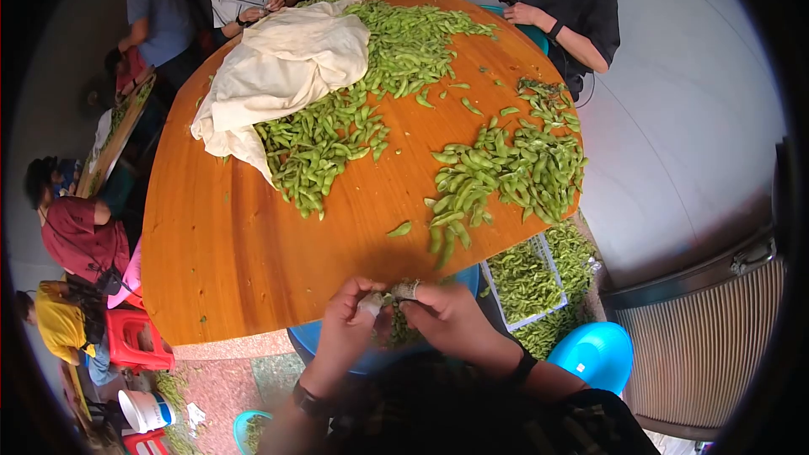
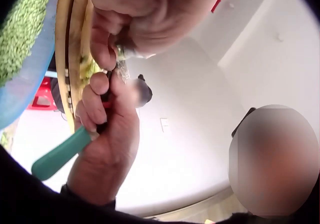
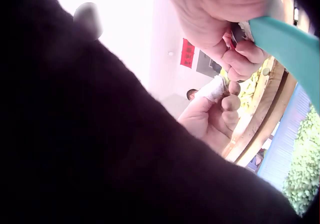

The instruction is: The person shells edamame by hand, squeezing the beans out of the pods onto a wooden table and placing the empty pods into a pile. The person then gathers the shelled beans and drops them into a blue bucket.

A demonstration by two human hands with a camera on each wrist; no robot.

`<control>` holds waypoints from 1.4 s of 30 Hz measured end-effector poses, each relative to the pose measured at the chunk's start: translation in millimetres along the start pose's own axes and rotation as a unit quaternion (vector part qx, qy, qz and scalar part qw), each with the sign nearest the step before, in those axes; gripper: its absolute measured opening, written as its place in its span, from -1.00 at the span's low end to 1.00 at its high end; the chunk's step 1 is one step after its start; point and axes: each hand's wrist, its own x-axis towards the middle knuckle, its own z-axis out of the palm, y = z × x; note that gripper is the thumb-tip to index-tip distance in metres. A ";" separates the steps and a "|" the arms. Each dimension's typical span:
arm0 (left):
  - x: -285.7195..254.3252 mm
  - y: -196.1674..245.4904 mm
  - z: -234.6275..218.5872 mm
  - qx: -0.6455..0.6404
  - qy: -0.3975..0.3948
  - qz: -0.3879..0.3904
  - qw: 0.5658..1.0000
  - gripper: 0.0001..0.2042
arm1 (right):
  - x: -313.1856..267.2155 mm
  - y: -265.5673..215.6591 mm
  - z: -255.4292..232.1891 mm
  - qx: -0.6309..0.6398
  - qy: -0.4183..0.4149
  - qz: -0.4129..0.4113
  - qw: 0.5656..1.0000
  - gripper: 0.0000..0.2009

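Over the blue basin, both hands meet fingertip to fingertip. My left hand has a white wrap on one digit and pinches a small green pod, mostly hidden by fingers. My right hand curls round a tool with a teal handle; its dark working end lies between the fingers, close to the pod. A whitish wrap covers a right digit. Green pods lie on the wooden table ahead. Shelled green beans fill part of the basin.
A cream cloth covers part of a larger pod heap at the far left. A white crate of pods and a blue bowl stand at the right. Red stools and several people surround the area, one in black at the far right.
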 end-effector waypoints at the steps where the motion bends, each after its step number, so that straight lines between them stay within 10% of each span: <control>1: -0.4 -1.4 1.9 -0.070 0.014 -0.057 0.996 -0.78 | -1.0 0.5 0.3 -0.077 -0.002 -0.039 0.996 -0.85; 8: -10.8 5.0 10.3 0.198 -0.017 -0.043 0.979 -0.75 | 17.6 5.0 -33.5 -0.178 0.213 -0.118 0.953 -0.84; 10: -15.0 10.7 12.2 0.413 -0.064 0.150 0.896 -0.72 | 25.7 16.1 -57.1 -0.247 0.235 -0.105 0.934 -0.87; 14: -5.6 29.9 27.4 0.465 0.009 0.126 0.876 -0.69 | 31.8 26.8 -68.6 -0.256 0.242 -0.058 0.934 -0.89; 18: 15.7 19.1 26.6 0.514 0.030 0.257 0.818 -0.65 | 33.1 23.7 -66.7 -0.271 0.251 -0.066 0.927 -0.91; 21: 12.1 22.4 18.5 0.478 -0.070 0.197 0.853 -0.74 | 32.6 22.0 -69.3 -0.227 0.245 -0.051 0.941 -0.91; 24: 28.1 41.9 1.3 0.473 -0.003 0.213 0.855 -0.79 | 33.8 22.3 -69.7 -0.230 0.242 -0.043 0.942 -0.90; 29: 88.4 54.5 -54.2 0.682 0.136 0.224 0.683 -0.75 | 34.5 28.4 -71.6 -0.225 0.245 -0.041 0.942 -0.87; 37: 94.8 53.8 -61.0 0.624 0.142 0.270 0.719 -0.88 | 28.4 9.8 -67.2 -0.242 0.222 -0.082 0.941 -0.92; 39: 78.4 57.3 -44.5 0.506 0.136 0.122 0.843 -0.89 | 28.4 -9.1 -56.9 -0.054 0.122 0.024 0.991 -0.88; 42: 65.9 28.9 -29.6 0.248 0.057 0.134 0.958 -0.80 | 37.7 -17.0 -40.9 0.077 0.035 0.088 0.993 -0.84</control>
